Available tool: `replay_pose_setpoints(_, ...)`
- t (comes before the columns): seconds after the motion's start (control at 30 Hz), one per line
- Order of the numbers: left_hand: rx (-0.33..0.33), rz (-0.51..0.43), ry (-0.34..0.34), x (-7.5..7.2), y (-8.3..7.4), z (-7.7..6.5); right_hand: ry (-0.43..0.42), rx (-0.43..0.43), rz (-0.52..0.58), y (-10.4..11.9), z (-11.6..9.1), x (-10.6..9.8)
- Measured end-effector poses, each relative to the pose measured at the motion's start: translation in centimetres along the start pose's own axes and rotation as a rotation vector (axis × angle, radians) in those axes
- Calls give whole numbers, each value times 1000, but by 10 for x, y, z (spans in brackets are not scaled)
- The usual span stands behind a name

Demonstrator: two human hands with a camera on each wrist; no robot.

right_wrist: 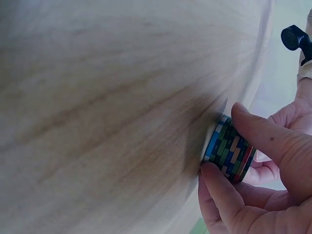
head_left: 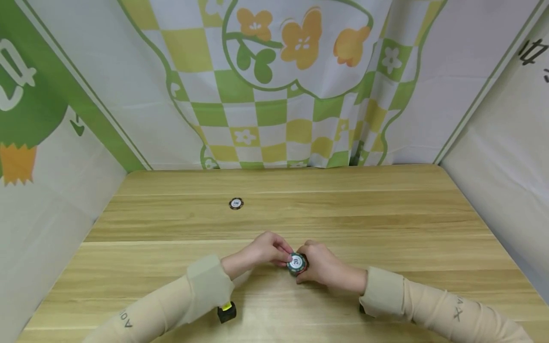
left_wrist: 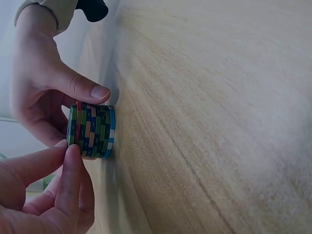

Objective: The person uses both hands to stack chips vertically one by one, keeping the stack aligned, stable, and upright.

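A stack of poker chips (left_wrist: pixel 95 130) in blue, green and red stands on the wooden table, near the middle of the head view. On top lies a green chip marked 20 (head_left: pixel 296 262), pinched at its edge between the thumb and finger of my left hand (head_left: pixel 272 248). From the other side, my right hand (head_left: pixel 326 268) holds the stack, its thumb and fingers curled round the sides. In the right wrist view, the stack's edges (right_wrist: pixel 229 148) show between the right thumb and fingers. The chips' far side is partly hidden by the hands.
A single dark chip marked 100 (head_left: pixel 236 203) lies flat farther back on the table (head_left: pixel 364 205), left of the hands. Patterned curtain cloth (head_left: pixel 270 119) hangs behind the table's back edge. A black wrist device (head_left: pixel 227 312) shows under the left sleeve.
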State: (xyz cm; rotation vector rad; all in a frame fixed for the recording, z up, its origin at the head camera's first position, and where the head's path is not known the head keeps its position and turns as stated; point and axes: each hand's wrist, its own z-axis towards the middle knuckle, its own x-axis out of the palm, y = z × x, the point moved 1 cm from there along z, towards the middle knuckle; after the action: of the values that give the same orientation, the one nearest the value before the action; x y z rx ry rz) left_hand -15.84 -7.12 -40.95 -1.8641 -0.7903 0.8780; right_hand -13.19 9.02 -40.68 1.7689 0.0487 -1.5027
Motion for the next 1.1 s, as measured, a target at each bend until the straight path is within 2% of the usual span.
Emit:
replay_pose_setpoints(0.3, 29, 98, -34, 1, -4, -2, 9, 16, -16, 0, 1, 0)
replay_pose_setpoints(0.7, 23, 118, -34, 1, -2, -1, 2, -10, -10, -2, 1, 0)
replay_pose_setpoints(1.1, 40, 152, -43, 1, -3, -1, 15, 7, 7, -1, 1, -1)
